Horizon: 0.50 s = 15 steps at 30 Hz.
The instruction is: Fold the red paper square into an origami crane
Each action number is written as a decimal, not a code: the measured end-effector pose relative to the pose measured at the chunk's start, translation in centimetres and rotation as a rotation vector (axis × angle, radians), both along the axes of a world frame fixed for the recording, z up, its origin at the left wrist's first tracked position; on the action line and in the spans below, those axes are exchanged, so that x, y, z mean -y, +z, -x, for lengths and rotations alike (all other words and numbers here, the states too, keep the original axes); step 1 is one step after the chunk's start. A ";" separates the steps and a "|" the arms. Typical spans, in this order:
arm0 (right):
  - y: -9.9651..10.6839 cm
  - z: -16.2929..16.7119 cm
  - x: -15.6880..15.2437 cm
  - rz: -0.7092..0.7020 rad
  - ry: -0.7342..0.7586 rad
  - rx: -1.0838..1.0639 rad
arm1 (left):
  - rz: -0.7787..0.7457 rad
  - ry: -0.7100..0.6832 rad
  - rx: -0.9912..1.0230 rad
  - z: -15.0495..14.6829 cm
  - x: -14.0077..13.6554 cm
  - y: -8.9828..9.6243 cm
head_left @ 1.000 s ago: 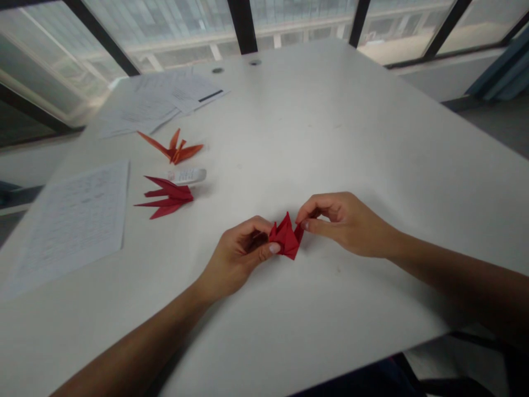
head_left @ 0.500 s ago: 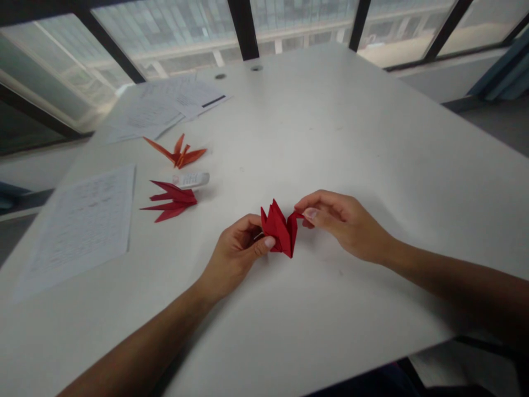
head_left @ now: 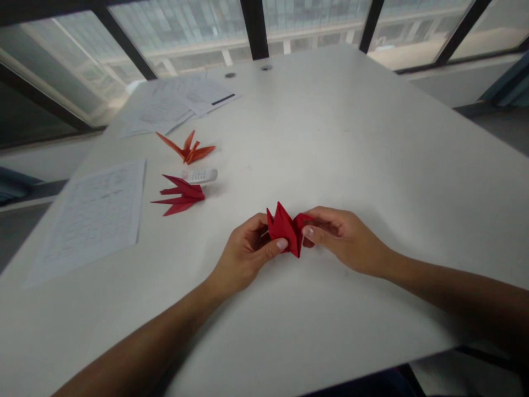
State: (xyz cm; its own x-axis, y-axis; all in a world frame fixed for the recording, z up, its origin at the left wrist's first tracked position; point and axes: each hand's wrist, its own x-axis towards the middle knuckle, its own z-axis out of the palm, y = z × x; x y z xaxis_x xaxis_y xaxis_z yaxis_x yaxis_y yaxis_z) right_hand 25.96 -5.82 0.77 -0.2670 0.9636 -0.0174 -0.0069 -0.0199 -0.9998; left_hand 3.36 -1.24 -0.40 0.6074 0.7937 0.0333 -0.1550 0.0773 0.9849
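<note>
Being worked low over the counter (head_left: 363, 138), the red paper bird (head_left: 285, 230) is pinched by the nearly closed left hand (head_left: 244, 253), its bent tip nipped by the right hand (head_left: 349, 242), where creases could be torn by overpulling.

The right hand (head_left: 346, 238) has come closer to the red paper figure (head_left: 285, 229), its thumb (head_left: 309, 232) now lower at the figure's right side. The figure's right point (head_left: 303, 220), straight one second ago, is now bent outward.
</note>
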 end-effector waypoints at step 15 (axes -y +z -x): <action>0.3 -0.2 0.1 -0.239 -0.108 0.288 | -0.306 0.191 -0.099 0.2 0.6 0.2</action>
